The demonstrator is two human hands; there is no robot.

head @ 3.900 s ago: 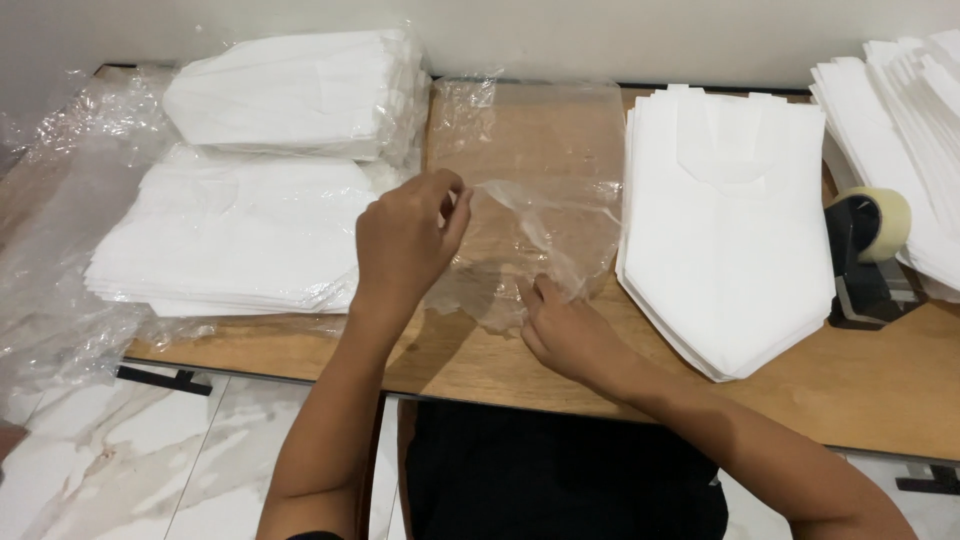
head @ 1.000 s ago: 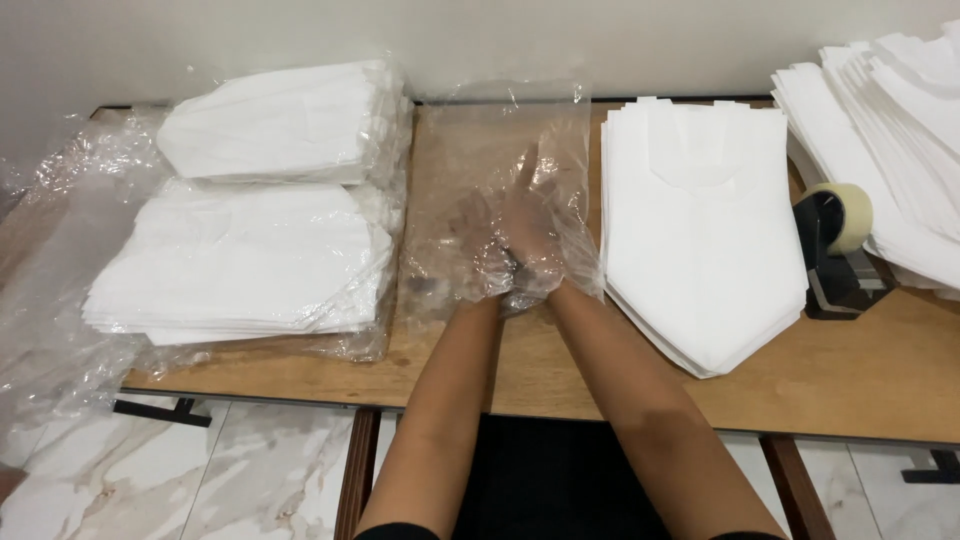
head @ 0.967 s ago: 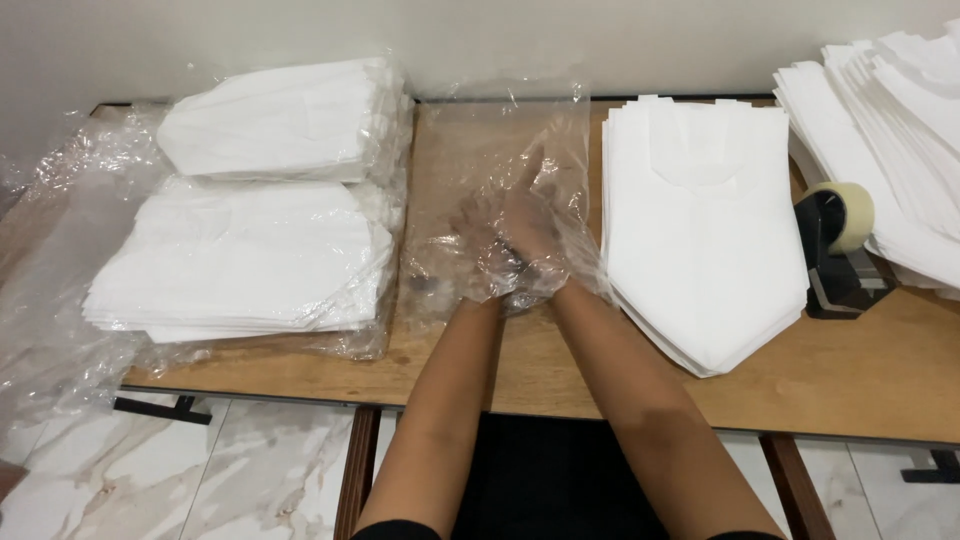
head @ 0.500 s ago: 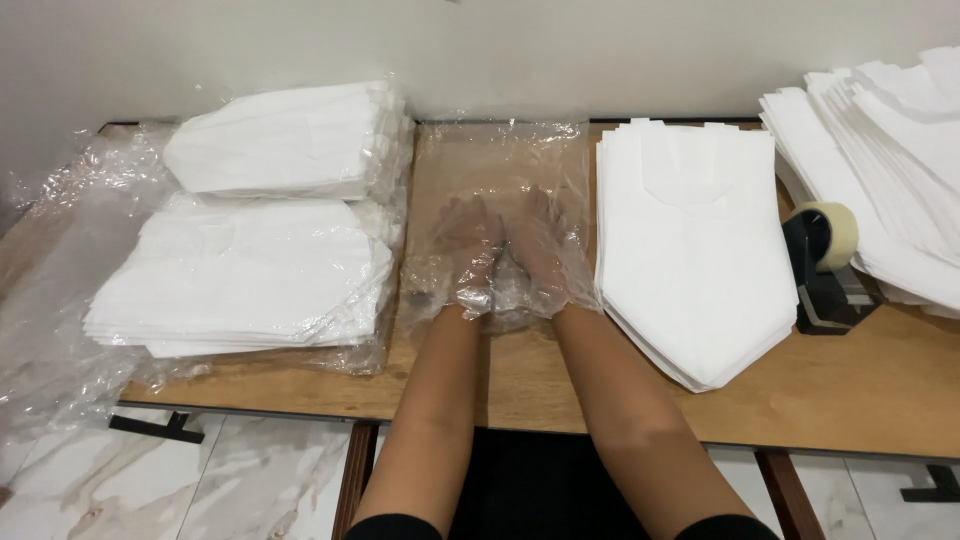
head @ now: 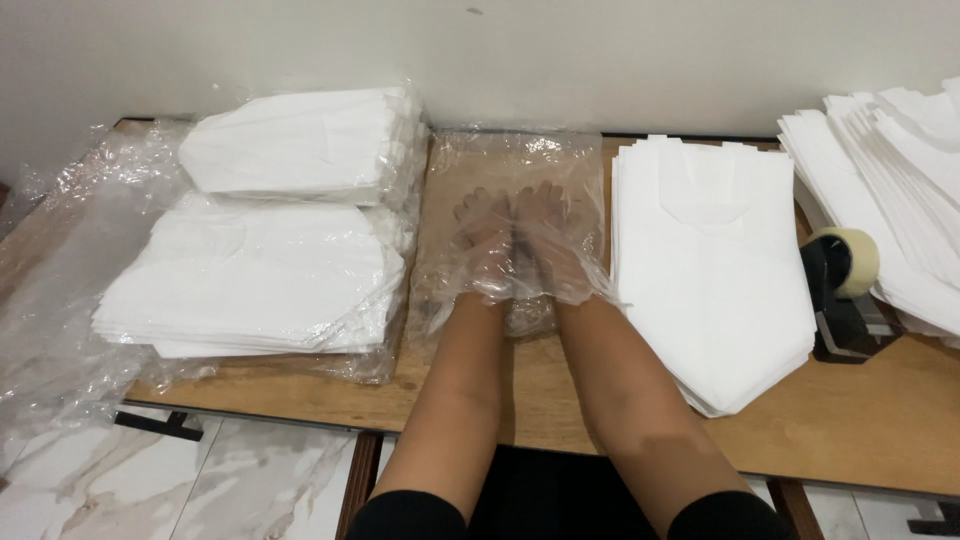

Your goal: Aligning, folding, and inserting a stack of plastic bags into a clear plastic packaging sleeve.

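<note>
— Plastic bag (head: pixel 520 165) on the table (head: pixel 860 420): status?
— Both hands, left (head: pixel 487 245) and right (head: pixel 548 245), inside it, fingers spread flat, gripping nothing. Looks opened; unfilled. White stack (head: pixel 715 270) waits just beside, two wrapped bundles (head: pixel 260 260) left.

I see a wooden table (head: pixel 900 420) against a pale wall, with two wrapped stacks of white folded pieces on its left part: far stack (head: pixel 300 145) and near stack (head: pixel 250 280), both in clear film, plus loose crumpled plastic wrap (head: pixel 60 300) spilling over the left edge. Centre has a clear plastic bag (head: pixel 515 160) lying flat on the wood, and just right of it an unwrapped stack of white pieces (head: pixel 715 270). Further right, a tape dispenser (head: pixel 840 290) with a roll sits beside a fanned pile of white sheets (head: pixel 900 170) at the right edge.
</note>
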